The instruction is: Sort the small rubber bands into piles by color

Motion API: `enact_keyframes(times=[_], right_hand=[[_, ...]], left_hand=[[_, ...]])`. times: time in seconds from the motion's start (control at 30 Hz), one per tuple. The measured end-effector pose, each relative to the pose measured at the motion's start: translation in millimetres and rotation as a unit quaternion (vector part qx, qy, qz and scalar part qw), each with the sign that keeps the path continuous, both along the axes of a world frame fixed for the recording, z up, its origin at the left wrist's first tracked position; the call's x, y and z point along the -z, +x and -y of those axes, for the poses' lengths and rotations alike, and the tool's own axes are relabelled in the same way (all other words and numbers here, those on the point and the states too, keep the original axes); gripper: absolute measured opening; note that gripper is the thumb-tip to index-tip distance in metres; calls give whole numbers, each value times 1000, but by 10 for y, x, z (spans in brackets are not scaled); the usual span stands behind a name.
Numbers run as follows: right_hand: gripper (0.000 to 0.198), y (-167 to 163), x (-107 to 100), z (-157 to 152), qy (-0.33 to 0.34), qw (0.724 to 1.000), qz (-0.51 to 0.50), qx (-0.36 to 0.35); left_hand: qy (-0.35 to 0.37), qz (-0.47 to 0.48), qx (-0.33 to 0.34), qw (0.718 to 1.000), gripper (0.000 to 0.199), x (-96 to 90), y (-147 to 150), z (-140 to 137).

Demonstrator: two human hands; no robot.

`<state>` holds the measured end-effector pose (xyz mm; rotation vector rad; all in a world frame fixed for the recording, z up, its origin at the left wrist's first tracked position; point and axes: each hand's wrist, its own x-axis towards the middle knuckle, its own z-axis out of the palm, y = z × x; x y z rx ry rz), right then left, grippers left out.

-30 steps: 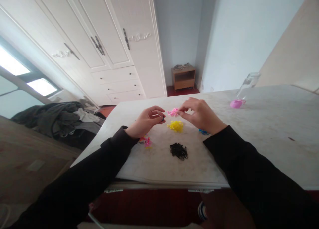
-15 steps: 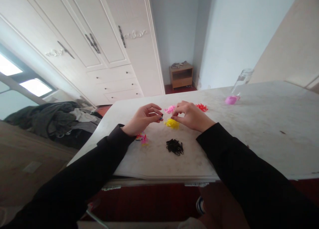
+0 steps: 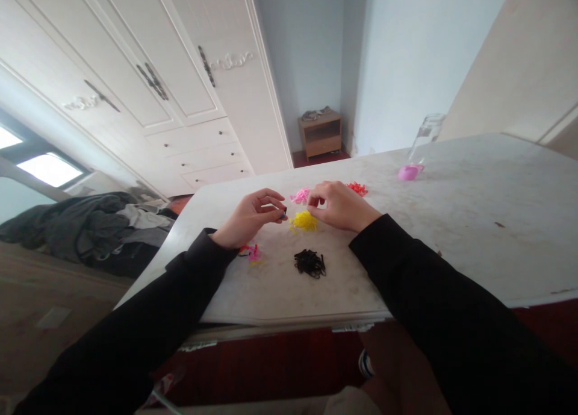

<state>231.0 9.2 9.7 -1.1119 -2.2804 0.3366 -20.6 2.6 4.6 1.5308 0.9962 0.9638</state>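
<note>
My left hand (image 3: 256, 215) is closed in a pinch above the table, with a small dark band (image 3: 284, 213) showing at the fingertips. Facing it, my right hand (image 3: 336, 205) has thumb and index finger pinched together at the edge of a heap of yellow rubber bands (image 3: 304, 221); whatever lies between those fingertips is hidden. Pink rubber bands (image 3: 299, 196) lie just behind the yellow heap, and red ones (image 3: 357, 189) beyond my right hand. Nearer me is a heap of black rubber bands (image 3: 309, 263). A small mixed-colour cluster of bands (image 3: 251, 252) rests beside my left wrist.
A clear glass bottle with something pink at its base (image 3: 410, 173) is at the back right of the white table (image 3: 451, 240). Dark clothes (image 3: 90, 228) are piled left of the table. A white wardrobe (image 3: 189, 132) and a small wooden cabinet (image 3: 321, 135) stand behind.
The whole view has shifted slightly, so things appear further left. My right hand stays by the yellow bands, its fingertips slightly lower against the heap; my left hand keeps its pinch.
</note>
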Motion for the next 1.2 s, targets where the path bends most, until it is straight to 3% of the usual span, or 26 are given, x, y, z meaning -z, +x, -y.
enact_keyframes(times=[0.3,0.67,0.83,1.2], right_hand=[[15,-3,-12,18,-28,999,17,44],[16,-44,-21,56,-55,998,7,-4],[6,-53,29,28,-80,996,-18,-24],[9,-61,7,39,-72,997,-13,-11]], left_hand=[[-20,-2,28,999,36,-1,-25,6],[-9,-43,40,998,35,-16,-12,37],[-2,-48,42,998,36,-9,-13,28],[-18,-30,45,998,34,-1,-22,25]])
